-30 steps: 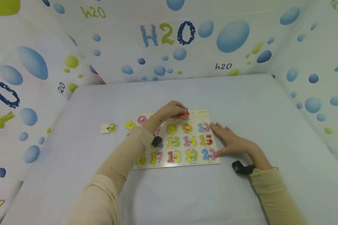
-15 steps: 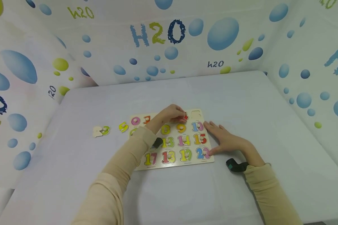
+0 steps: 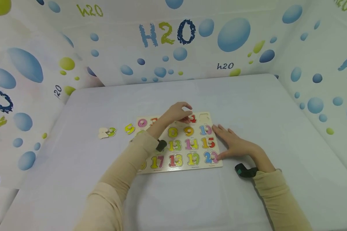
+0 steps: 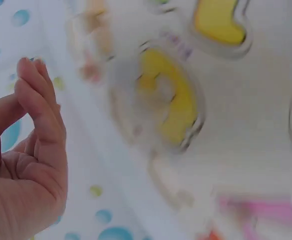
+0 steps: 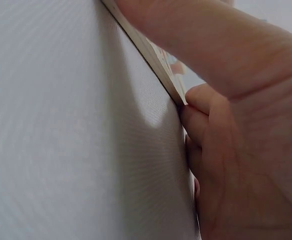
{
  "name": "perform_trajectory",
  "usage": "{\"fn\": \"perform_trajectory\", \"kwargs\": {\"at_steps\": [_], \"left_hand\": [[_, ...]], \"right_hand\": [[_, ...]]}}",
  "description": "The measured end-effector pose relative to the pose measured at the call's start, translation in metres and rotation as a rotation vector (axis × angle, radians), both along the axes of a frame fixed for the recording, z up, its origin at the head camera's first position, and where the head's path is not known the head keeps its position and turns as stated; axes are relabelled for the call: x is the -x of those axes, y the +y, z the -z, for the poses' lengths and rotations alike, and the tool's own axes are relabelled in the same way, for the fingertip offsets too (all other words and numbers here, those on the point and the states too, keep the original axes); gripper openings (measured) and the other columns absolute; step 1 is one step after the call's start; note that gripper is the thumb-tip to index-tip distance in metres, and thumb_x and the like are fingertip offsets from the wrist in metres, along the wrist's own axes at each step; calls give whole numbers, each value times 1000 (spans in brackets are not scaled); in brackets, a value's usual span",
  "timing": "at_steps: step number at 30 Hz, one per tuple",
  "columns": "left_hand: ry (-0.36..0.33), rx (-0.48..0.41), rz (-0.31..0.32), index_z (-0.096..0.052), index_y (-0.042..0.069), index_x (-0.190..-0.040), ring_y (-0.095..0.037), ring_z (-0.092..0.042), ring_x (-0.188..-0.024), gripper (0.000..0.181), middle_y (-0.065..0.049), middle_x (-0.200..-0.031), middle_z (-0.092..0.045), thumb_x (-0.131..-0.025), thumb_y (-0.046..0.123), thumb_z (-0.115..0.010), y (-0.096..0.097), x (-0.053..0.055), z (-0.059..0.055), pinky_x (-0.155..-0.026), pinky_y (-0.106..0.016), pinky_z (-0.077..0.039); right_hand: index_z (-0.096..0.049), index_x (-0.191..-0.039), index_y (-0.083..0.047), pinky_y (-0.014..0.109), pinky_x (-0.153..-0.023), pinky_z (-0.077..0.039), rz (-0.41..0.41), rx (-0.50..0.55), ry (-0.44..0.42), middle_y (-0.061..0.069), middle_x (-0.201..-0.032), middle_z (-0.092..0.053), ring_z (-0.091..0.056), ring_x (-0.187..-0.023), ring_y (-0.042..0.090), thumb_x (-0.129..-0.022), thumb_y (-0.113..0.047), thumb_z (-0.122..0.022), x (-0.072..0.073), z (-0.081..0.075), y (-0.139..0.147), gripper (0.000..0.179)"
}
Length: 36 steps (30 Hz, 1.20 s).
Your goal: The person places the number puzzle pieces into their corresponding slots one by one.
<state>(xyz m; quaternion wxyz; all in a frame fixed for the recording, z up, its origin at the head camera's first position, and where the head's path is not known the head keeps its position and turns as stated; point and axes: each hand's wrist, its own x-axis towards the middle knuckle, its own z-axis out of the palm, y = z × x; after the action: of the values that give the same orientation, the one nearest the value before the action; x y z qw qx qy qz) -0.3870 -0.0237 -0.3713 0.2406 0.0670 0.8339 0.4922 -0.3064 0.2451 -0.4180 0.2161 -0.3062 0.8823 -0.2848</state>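
A wooden number puzzle board [image 3: 197, 134] lies on the table, most of its knobbed digits seated. Over its top row my left hand [image 3: 177, 113] hovers, thumb and fingers bent loosely, with nothing seen between them. Just beside its fingertips sits the red 4 [image 3: 193, 118], partly hidden by the hand. In the left wrist view the left hand [image 4: 33, 145] has its thumb close to the index finger, and the board is blurred. My right hand [image 3: 235, 144] rests spread along the board's right edge; in the right wrist view the thumb [image 5: 185, 35] touches that edge.
An unfilled recess [image 3: 204, 118] shows at the board's top right corner. Left of the board lie a yellow 5 [image 3: 129, 129], a green 3 [image 3: 112, 132], and a pale wooden piece [image 3: 103, 132] against the 3. Printed cloth walls [image 3: 176, 67] surround the table.
The red 4, earlier in my left fingers, now sits in the top row, and the fingers have come away from it. The right hand stays at the board's edge. The head view shifted slightly.
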Motion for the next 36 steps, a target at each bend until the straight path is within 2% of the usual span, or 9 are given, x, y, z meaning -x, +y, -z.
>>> {"fn": "perform_trajectory", "kwargs": {"at_steps": [4,7,10,12,16,20,27,31,36], "left_hand": [[68,25,-19,-55,-1,-122,-33,-65,-75,29,-16,-76,-65,-96,14,-54,-41,-10,-27,-75,-42,-53],[78,44,-83,-56,-2,-120,-33,-63,-75,28,-16,-77,-64,-97,14,-53,-86,-19,-37,-77,-42,-53],[46,56,-178,-53,-4,-122,-24,-62,-71,32,-13,-78,-63,-97,16,-52,-131,-27,-34,-75,-34,-54],[-6,52,-244,-50,-6,-125,-15,-62,-69,37,-10,-80,-63,-98,19,-52,-157,-33,-28,-73,-28,-53],[-153,13,-346,-44,-9,-129,-9,-64,-70,43,-5,-82,-66,-98,20,-52,-190,-45,-11,-67,-19,-52],[-256,-21,-393,-43,-8,-128,-8,-64,-69,42,-2,-80,-67,-97,18,-53,-202,-52,4,-62,-18,-50],[-311,-100,-459,-43,-9,-124,-7,-65,-70,38,-3,-79,-65,-96,13,-55,-205,-55,12,-68,-19,-52],[-291,-90,-489,-46,-10,-124,-8,-65,-69,40,-4,-80,-65,-94,13,-59,-201,-55,13,-68,-18,-52],[-214,-11,-476,-51,-10,-120,-5,-62,-66,37,-3,-80,-64,-94,15,-59,-195,-56,12,-65,-17,-50]], "right_hand": [[-10,-149,-2,48,-110,2,0,-10,10,18,-153,-11,1,-140,30,-67,-53,-79,0,0,-1,118],[-11,-148,-1,49,-110,2,1,0,14,20,-152,-12,0,-139,32,-67,-50,-79,-1,-1,-1,117],[-12,-148,1,50,-109,3,0,13,9,21,-152,-12,1,-139,34,-68,-47,-80,-3,-3,0,115],[-11,-148,0,50,-109,3,1,6,3,21,-152,-12,1,-139,34,-69,-47,-80,-3,-4,0,115],[-11,-148,0,50,-109,3,0,-1,-1,21,-152,-12,1,-139,34,-68,-47,-80,-3,-4,-1,115],[-12,-148,0,50,-109,2,-1,3,1,20,-152,-13,0,-139,34,-68,-48,-80,-3,-5,-3,116],[-11,-149,-1,50,-109,3,4,11,-7,20,-152,-12,0,-139,34,-67,-48,-80,-3,-5,-5,117],[-11,-149,-1,50,-109,2,11,-2,-10,20,-152,-11,0,-139,33,-67,-49,-80,-3,-5,-5,117],[-12,-148,1,51,-109,2,7,8,-7,22,-152,-12,0,-139,35,-67,-48,-80,-4,-7,-5,117]]}}
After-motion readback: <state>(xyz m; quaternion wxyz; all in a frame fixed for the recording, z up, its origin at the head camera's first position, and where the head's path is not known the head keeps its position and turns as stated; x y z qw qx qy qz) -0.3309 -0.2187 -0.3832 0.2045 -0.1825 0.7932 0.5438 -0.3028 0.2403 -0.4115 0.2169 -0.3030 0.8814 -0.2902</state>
